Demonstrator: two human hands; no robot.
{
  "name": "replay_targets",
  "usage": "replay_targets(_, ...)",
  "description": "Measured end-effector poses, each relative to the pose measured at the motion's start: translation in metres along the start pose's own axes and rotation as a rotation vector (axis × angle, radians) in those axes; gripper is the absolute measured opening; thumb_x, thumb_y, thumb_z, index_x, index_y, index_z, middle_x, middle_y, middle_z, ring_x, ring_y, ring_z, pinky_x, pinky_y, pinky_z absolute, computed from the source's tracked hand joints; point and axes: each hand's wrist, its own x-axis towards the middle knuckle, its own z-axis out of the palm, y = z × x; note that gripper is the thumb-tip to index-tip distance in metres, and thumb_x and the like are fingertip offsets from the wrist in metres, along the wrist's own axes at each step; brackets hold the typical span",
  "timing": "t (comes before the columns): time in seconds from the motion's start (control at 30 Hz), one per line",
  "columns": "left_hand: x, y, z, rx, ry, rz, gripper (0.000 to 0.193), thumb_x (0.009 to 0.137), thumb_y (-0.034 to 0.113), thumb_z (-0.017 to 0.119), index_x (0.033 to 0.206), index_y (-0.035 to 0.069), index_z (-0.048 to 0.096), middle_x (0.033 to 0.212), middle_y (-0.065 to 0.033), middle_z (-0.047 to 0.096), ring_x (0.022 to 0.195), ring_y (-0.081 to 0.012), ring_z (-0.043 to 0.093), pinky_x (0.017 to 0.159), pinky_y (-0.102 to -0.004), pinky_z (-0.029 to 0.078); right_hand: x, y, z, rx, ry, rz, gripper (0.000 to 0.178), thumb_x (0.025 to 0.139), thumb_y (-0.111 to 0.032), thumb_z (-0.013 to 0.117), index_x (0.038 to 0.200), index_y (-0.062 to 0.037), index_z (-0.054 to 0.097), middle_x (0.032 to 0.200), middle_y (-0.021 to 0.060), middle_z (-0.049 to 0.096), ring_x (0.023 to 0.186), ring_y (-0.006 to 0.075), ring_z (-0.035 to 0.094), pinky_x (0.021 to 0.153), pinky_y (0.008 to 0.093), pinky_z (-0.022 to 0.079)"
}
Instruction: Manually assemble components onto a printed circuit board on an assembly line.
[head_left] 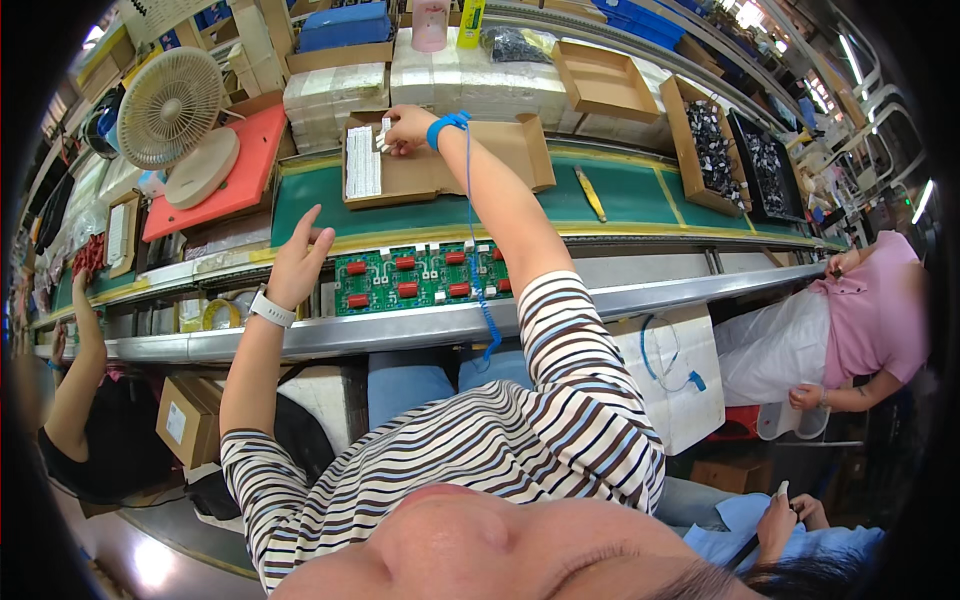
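My right hand (408, 130), a blue coiled-cord wrist strap (448, 127) around its wrist, reaches into a shallow cardboard box (480, 160). Its fingers are pinched on a small white part. Directly beside it, rows of small white parts (362, 165) stand packed at the box's left end. My left hand (300, 262) hovers with fingers apart and holds nothing. To its right, a green circuit board panel (425, 277) with red cylindrical components and white parts lies along the near rail. My right forearm and sleeve cover the panel's right end.
A yellow-handled tool (590, 193) lies on the green belt (640, 195). At the right stand a cardboard box of dark parts (712, 150) and a black tray (768, 165). A fan (172, 108) is at the left. Co-workers sit left and stand right (875, 310).
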Motion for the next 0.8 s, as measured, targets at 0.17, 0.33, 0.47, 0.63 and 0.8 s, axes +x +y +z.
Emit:
replay_targets(0.17, 0.01, 0.007, 0.016, -0.63, -0.009, -0.137, 0.056, 0.092, 0.039, 0.041, 0.136, 0.007, 0.028, 0.123, -0.0141, 0.049, 0.111, -0.0234, 0.048, 0.093, -0.0342, 0.037, -0.049, -0.026, 0.028, 0.147, -0.036, -0.178, 0.054, 0.072, -0.003, 0.063, 0.122, -0.0013, 0.042, 0.086, 0.0114, 0.061, 0.069, 0.0179, 0.062, 0.06, 0.0279, 0.052)
replay_targets(0.33, 0.03, 0.026, 0.023, -1.348, -0.061, -0.278, 0.047, 0.095, 0.034, 0.035, 0.129, 0.002, 0.035, 0.126, -0.015, 0.045, 0.113, -0.0237, 0.047, 0.097, -0.0368, 0.036, -0.113, -0.04, 0.092, -0.351, 0.091, -0.608, 0.052, 0.071, -0.012, 0.064, 0.117, -0.0026, 0.044, 0.083, 0.0159, 0.062, 0.073, 0.0252, 0.063, 0.065, 0.0336, 0.051)
replay_targets(0.47, 0.029, 0.013, 0.026, -1.357, -0.177, -0.175, 0.037, 0.096, 0.029, 0.034, 0.117, 0.001, 0.046, 0.114, -0.0118, 0.054, 0.103, -0.0204, 0.054, 0.089, -0.0347, 0.043, -0.126, -0.027, 0.114, -0.546, 0.284, -0.791, 0.045, 0.068, -0.02, 0.068, 0.106, -0.0028, 0.051, 0.083, 0.0171, 0.061, 0.079, 0.0299, 0.061, 0.068, 0.036, 0.049)
replay_targets(0.63, 0.022, -0.005, 0.022, -1.11, -0.195, -0.23, 0.021, 0.094, 0.024, 0.041, 0.101, 0.008, 0.052, 0.085, 0.0009, 0.055, 0.073, -0.0075, 0.053, 0.065, -0.0212, 0.046, -0.125, -0.02, 0.113, -0.325, 0.168, -0.557, 0.039, 0.069, -0.022, 0.07, 0.098, -0.0009, 0.054, 0.082, 0.0132, 0.061, 0.074, 0.0224, 0.06, 0.066, 0.0317, 0.049)
replay_targets(0.8, 0.022, -0.008, 0.016, -0.894, -0.218, -0.281, 0.014, 0.09, 0.023, 0.051, 0.095, 0.009, 0.053, 0.08, 0.0037, 0.054, 0.069, -0.0041, 0.051, 0.062, -0.0175, 0.044, -0.107, 0.006, 0.112, 0.017, -0.066, -0.327, 0.032, 0.072, -0.016, 0.068, 0.096, 0.0027, 0.057, 0.078, 0.0089, 0.06, 0.07, 0.0149, 0.058, 0.063, 0.026, 0.048)
